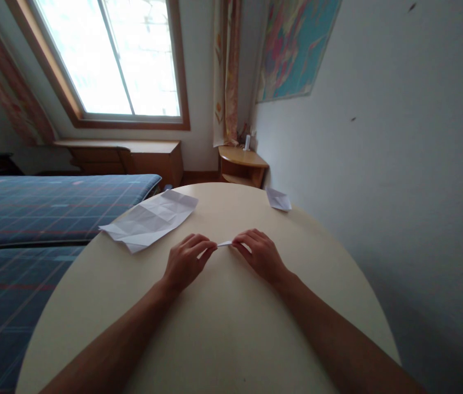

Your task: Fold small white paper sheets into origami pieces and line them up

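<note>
Between my two hands is a small, narrow piece of folded white paper [224,243], seen nearly edge-on. My left hand [188,260] pinches its left end between thumb and fingers. The right end is pinched the same way by my right hand [260,253]. Much of the paper is hidden behind the fingertips. Beyond my left hand lies a large creased sheet of white paper [153,219], partly unfolded and reaching the table's edge. A small folded white paper piece [278,200] rests at the far right, apart from my hands.
The round cream table [223,334] is under my forearms. A mattress with blue plaid cover [59,213] stands along its left side, and a white wall [379,180] rises on the right. Behind the table are a corner shelf [243,156] and a wooden desk [153,146] below the window.
</note>
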Demonstrator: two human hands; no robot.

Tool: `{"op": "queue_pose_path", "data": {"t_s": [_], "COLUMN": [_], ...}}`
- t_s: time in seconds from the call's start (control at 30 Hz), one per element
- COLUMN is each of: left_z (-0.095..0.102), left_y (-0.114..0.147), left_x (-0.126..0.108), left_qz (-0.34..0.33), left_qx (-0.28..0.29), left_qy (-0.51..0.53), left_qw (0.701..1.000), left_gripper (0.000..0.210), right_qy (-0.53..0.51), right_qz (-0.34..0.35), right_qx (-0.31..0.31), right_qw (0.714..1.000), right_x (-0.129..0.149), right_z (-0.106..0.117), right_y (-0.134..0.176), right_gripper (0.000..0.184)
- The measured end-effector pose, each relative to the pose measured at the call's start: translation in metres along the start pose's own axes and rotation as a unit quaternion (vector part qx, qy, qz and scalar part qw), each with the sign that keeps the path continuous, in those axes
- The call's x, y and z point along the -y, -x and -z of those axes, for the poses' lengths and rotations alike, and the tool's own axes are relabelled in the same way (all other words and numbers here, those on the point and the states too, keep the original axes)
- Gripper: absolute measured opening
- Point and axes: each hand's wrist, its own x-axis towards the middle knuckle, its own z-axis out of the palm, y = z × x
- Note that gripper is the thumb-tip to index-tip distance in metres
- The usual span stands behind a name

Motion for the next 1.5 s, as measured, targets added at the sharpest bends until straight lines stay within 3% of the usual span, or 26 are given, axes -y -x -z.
{"op": "queue_pose_path", "data": {"t_s": [0.3, 0.67, 1.17, 1.5], "left_z": [-0.001, -0.002, -0.003, -0.004], "left_y": [0.001, -0.001, 0.001, 0.003], "left_x": [0.003, 0.0, 0.011, 0.012], "left_qz": [0.038, -0.038, 0.069, 0.112], "left_qx": [-0.026, 0.017, -0.009, -0.003], "left_qy": [0.014, -0.031, 0.006, 0.02], "left_qw": [0.999, 0.999, 0.998, 0.994], "left_gripper": [0.013, 0.011, 0.016, 0.016], "right_qy": [-0.007, -0.005, -0.003, -0.023], "right_qz": [-0.017, 0.036, -0.011, -0.064], "right_qx": [-0.001, 0.02, -0.009, -0.051], "right_qw": [1.0, 0.999, 1.0, 0.996], "right_x": [-0.002, 0.008, 0.0, -0.005], "right_z": [-0.002, -0.004, 0.001, 0.001], "right_y": [0.0, 0.0, 0.001, 0.001], "right_gripper": [0.008, 0.008, 0.005, 0.019]}}
